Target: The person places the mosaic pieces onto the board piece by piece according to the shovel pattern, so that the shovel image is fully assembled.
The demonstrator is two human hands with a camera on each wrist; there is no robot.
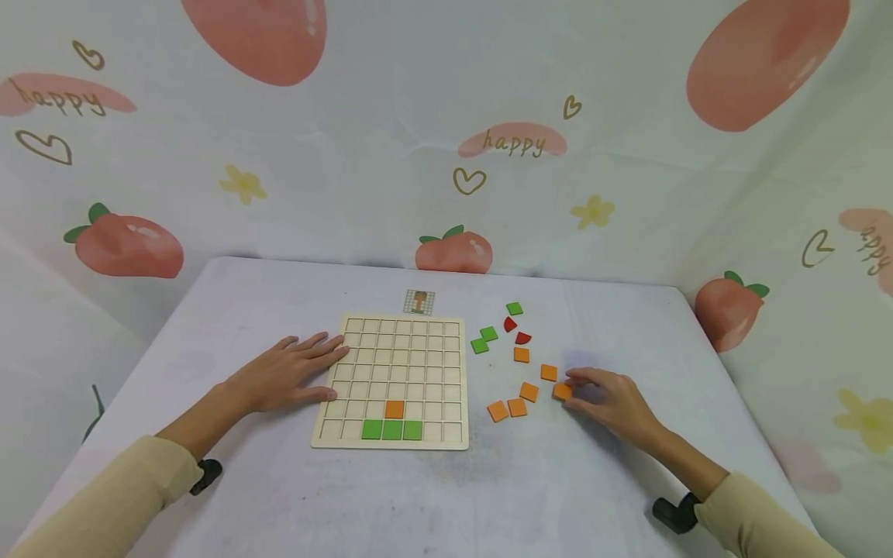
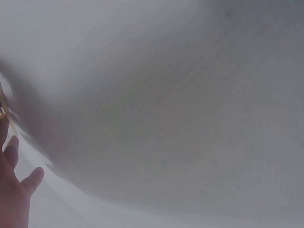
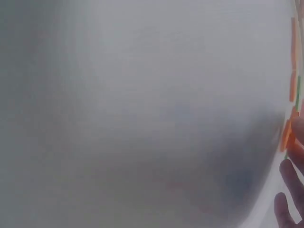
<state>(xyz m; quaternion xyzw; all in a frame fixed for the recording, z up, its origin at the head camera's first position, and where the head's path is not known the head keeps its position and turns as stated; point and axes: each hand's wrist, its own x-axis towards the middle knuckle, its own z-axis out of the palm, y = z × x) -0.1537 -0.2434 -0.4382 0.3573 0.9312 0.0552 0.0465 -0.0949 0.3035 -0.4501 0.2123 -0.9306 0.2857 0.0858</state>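
A pale wooden grid board point(image 1: 401, 356) lies on the table in the head view. Three green square tiles point(image 1: 392, 429) fill the middle of its nearest row, and one orange tile point(image 1: 394, 409) sits in the row above. My left hand point(image 1: 289, 373) rests over the board's left edge with fingers spread; its fingers point(image 2: 33, 179) show at the left of the left wrist view. To the right of the board, my right hand point(image 1: 614, 403) pinches an orange square tile point(image 1: 561, 391) between thumb and fingers. That hand point(image 3: 294, 175) is partly cut off in the right wrist view.
Several loose orange tiles point(image 1: 529, 391) lie between the board and my right hand. Farther back are three green tiles point(image 1: 488, 333) and two red quarter-round pieces point(image 1: 523, 339). A small gridded picture card point(image 1: 419, 302) lies behind the board. A patterned cloth point(image 1: 349, 194) hangs behind the table.
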